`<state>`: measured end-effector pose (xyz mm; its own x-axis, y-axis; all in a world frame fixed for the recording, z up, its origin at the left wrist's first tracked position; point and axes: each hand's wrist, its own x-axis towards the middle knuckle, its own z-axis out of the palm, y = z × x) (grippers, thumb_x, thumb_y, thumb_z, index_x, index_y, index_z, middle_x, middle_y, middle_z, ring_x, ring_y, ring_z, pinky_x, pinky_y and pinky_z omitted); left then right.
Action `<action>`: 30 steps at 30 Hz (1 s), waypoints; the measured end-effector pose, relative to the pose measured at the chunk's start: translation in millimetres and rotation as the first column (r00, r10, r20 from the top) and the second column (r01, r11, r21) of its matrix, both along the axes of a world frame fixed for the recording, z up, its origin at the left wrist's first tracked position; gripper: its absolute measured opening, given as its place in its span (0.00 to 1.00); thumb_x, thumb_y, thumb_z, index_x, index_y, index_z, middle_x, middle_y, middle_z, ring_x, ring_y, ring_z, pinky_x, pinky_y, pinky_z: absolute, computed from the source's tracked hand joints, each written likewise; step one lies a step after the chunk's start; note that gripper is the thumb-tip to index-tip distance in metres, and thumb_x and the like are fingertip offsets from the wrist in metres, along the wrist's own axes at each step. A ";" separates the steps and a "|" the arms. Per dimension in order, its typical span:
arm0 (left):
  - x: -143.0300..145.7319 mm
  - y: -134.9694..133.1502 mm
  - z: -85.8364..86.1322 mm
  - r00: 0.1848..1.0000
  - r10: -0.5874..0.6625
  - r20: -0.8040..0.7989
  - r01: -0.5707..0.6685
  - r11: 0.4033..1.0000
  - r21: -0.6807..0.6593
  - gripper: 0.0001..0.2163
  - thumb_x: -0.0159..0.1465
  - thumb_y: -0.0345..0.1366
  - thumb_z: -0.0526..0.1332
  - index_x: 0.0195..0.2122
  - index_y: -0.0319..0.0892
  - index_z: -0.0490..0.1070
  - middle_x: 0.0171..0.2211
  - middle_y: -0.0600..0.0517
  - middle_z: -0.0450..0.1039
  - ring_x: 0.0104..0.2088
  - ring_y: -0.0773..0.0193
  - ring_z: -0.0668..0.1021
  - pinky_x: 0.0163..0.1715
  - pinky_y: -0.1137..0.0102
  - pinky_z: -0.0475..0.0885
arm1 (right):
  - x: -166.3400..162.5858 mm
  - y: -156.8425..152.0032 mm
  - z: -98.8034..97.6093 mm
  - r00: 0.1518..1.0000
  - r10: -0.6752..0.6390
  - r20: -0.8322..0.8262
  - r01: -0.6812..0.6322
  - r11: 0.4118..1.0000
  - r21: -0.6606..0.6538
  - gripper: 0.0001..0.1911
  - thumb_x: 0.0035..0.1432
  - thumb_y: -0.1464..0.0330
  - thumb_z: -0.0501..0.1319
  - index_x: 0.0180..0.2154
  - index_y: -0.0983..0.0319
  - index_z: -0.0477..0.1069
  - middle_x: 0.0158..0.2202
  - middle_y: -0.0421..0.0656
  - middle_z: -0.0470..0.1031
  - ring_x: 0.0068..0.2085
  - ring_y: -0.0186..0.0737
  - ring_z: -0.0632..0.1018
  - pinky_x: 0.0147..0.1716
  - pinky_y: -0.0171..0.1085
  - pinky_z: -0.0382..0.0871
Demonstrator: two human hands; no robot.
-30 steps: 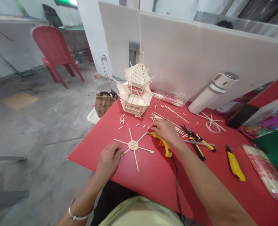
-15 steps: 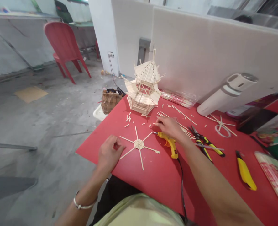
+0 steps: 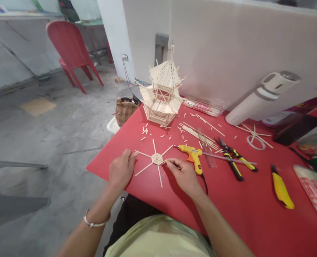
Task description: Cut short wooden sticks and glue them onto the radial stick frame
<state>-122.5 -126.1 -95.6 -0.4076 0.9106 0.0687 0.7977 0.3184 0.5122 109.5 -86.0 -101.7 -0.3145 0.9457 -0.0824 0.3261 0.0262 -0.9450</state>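
Right hand (image 3: pixel 184 175) pinches the stick frame (image 3: pixel 157 159) at right, left hand (image 3: pixel 120 168) curls at its left tip, grip unclear, probably for steadying.

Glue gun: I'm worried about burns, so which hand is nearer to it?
The right hand: it is close beside the glue gun, on the person's side. The left hand is farther off, across the stick wheel, by the end of one spoke.

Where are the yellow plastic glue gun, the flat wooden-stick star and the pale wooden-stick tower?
Yellow plastic glue gun (image 3: pixel 196 152): head view, body above the handle.
Flat wooden-stick star (image 3: pixel 157 159): head view, hexagonal centre.
Pale wooden-stick tower (image 3: pixel 165 78): head view, upper roof.
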 end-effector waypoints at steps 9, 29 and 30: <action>-0.3 0.2 -3.1 0.990 -0.058 0.129 0.036 0.985 0.167 0.11 0.61 0.43 0.62 0.25 0.43 0.70 0.28 0.53 0.74 0.27 0.66 0.72 0.29 0.73 0.63 | -9.7 -10.7 10.3 0.999 -0.012 0.037 0.011 0.999 0.034 0.12 0.60 0.59 0.62 0.33 0.60 0.79 0.31 0.40 0.80 0.31 0.35 0.75 0.33 0.33 0.66; 26.1 -19.9 28.8 0.143 -0.052 0.988 0.026 0.998 0.049 0.12 0.54 0.41 0.70 0.35 0.40 0.78 0.23 0.54 0.72 0.16 0.76 0.62 0.16 0.77 0.54 | -57.5 -9.4 31.2 0.975 0.008 -0.222 0.052 0.963 0.264 0.07 0.63 0.64 0.61 0.38 0.57 0.79 0.35 0.39 0.79 0.35 0.34 0.78 0.37 0.32 0.70; 27.6 -21.6 28.7 0.115 -0.038 0.993 0.024 0.999 0.035 0.13 0.53 0.40 0.71 0.38 0.40 0.79 0.26 0.52 0.74 0.17 0.77 0.63 0.16 0.77 0.54 | -58.4 -9.2 31.0 0.976 0.007 -0.216 0.053 0.961 0.271 0.07 0.63 0.64 0.61 0.38 0.57 0.78 0.34 0.38 0.79 0.35 0.34 0.78 0.37 0.33 0.70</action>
